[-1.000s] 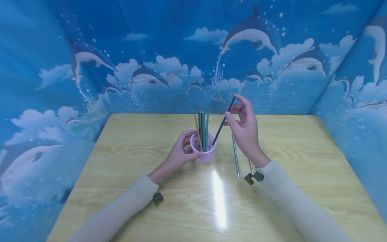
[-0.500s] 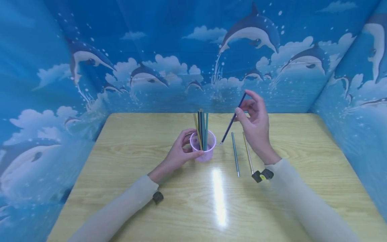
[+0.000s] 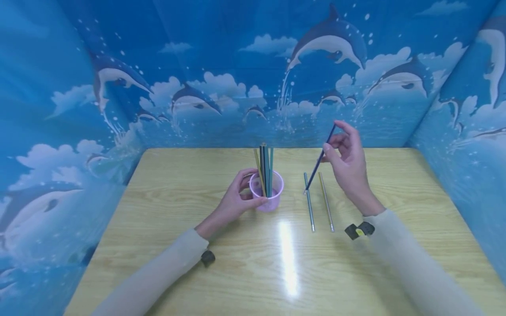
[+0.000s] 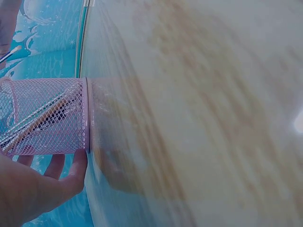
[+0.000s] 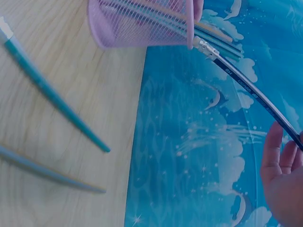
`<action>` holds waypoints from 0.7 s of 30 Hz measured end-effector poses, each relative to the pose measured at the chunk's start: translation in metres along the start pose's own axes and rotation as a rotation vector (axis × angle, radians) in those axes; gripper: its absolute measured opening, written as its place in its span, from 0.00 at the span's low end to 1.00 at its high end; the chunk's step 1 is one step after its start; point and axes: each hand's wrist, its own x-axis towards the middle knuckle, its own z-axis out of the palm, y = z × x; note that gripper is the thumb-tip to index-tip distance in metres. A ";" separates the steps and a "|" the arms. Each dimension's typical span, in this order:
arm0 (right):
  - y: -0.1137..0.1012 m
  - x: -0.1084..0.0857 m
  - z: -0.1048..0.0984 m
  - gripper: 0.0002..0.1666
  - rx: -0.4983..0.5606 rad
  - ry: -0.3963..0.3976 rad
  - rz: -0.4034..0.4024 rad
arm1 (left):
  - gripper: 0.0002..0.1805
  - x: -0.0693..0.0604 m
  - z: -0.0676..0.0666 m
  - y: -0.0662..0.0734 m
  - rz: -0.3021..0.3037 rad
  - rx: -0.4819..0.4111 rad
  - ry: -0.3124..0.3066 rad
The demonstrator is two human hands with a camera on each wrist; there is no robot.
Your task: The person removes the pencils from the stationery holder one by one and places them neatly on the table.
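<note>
My left hand (image 3: 242, 193) grips the side of a pink mesh cup (image 3: 272, 204), thumb at its near side. Several pencils (image 3: 266, 171) stand in the cup, leaning to its left. My right hand (image 3: 349, 164) pinches a dark blue pencil (image 3: 319, 163) by its upper part, tilted, with the eraser end down. In the head view that end overlaps a teal pencil (image 3: 310, 210); whether they touch I cannot tell. A yellow pencil (image 3: 326, 202) lies to the right of the teal one. The right wrist view shows the white eraser end of the held pencil (image 5: 255, 94).
The wooden table (image 3: 178, 272) has a bright light reflection near its middle. A blue cloth (image 3: 229, 44) printed with dolphins and clouds stands behind the table and along both sides.
My right hand has moved right with the dark blue pencil, whose lower end has come out of the cup. The yellow pencil shows in full. My left hand stays on the cup.
</note>
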 end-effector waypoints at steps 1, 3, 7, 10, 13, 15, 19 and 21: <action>0.001 0.000 -0.002 0.36 -0.018 -0.004 0.010 | 0.47 0.000 0.000 0.000 0.000 0.003 0.001; 0.002 -0.001 -0.007 0.35 -0.043 -0.011 0.027 | 0.47 0.000 0.000 0.001 0.001 0.012 0.005; 0.004 -0.004 -0.016 0.34 -0.081 -0.022 0.063 | 0.47 0.000 0.000 0.001 0.001 0.021 0.008; 0.006 -0.007 -0.022 0.35 -0.106 -0.029 0.096 | 0.47 -0.001 -0.001 0.001 0.002 0.020 0.008; 0.007 -0.009 -0.028 0.35 -0.129 -0.040 0.135 | 0.47 -0.001 -0.001 0.001 0.006 0.016 0.009; 0.007 -0.010 -0.033 0.35 -0.147 -0.049 0.168 | 0.47 0.000 -0.001 -0.001 0.012 0.014 0.004; 0.009 -0.010 -0.042 0.33 -0.184 -0.066 0.241 | 0.48 0.000 -0.001 -0.002 0.022 0.010 -0.003; 0.012 -0.011 -0.047 0.33 -0.214 -0.084 0.274 | 0.48 0.000 0.000 -0.001 0.021 0.010 -0.001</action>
